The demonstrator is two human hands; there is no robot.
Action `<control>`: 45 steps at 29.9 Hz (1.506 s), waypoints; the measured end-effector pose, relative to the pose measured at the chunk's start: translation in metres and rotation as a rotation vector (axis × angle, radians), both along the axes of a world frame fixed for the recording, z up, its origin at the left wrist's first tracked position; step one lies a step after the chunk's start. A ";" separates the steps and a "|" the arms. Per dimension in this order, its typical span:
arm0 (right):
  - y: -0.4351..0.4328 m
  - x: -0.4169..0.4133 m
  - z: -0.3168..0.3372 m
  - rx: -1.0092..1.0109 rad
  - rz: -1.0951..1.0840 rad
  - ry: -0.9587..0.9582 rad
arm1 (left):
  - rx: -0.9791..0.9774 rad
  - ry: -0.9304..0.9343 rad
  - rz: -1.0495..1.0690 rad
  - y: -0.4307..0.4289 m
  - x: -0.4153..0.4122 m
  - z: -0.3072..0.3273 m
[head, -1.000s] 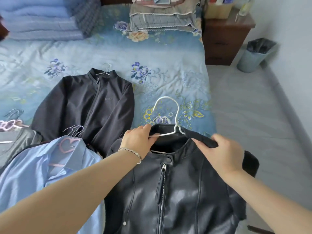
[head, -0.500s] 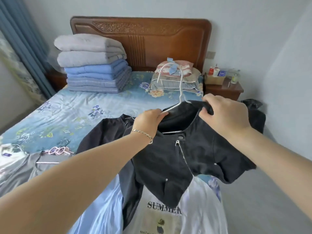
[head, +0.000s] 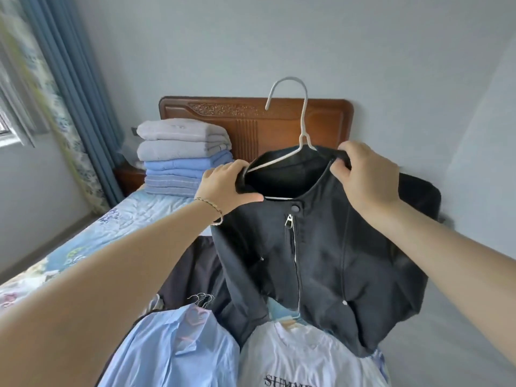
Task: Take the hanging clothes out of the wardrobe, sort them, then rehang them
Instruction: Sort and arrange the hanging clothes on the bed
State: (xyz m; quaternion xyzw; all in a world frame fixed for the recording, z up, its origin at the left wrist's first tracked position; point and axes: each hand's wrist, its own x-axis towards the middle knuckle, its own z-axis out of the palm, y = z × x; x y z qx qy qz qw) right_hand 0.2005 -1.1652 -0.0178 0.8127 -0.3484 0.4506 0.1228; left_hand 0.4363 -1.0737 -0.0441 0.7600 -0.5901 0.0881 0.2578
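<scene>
A black leather jacket with a front zip hangs upright in the air on a white hanger. My left hand grips the jacket's left shoulder over the hanger arm. My right hand grips the collar at the right shoulder. Below the jacket on the bed lie a light blue shirt on a pink hanger, a white printed T-shirt, and a dark jacket, mostly hidden behind my arm and the lifted jacket.
The bed has a blue floral cover and a wooden headboard. A stack of folded grey and blue blankets sits at its head. Blue curtains hang at the left by a window. Grey floor lies at the right.
Both hands have lifted the leather jacket off the bed and raised it higher, to hang upright before the headboard. My view has tilted up from the bed toward the wall.
</scene>
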 end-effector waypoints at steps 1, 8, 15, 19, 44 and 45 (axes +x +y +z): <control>0.008 0.004 -0.001 -0.008 0.031 0.002 | 0.033 0.046 0.012 0.011 0.011 -0.005; 0.037 0.054 -0.016 -0.042 0.187 0.077 | -0.144 0.171 0.041 0.068 0.064 -0.038; 0.039 0.126 -0.052 0.050 0.178 0.130 | -0.142 0.022 0.121 0.070 0.143 -0.052; 0.020 0.188 -0.098 0.202 0.137 0.218 | -0.020 -0.118 0.275 0.051 0.196 -0.087; -0.232 0.463 -0.408 1.242 -0.122 0.183 | 0.339 0.624 0.129 -0.233 0.431 -0.413; -0.234 0.458 -0.418 1.255 -0.129 0.266 | 0.414 0.613 0.153 -0.231 0.431 -0.430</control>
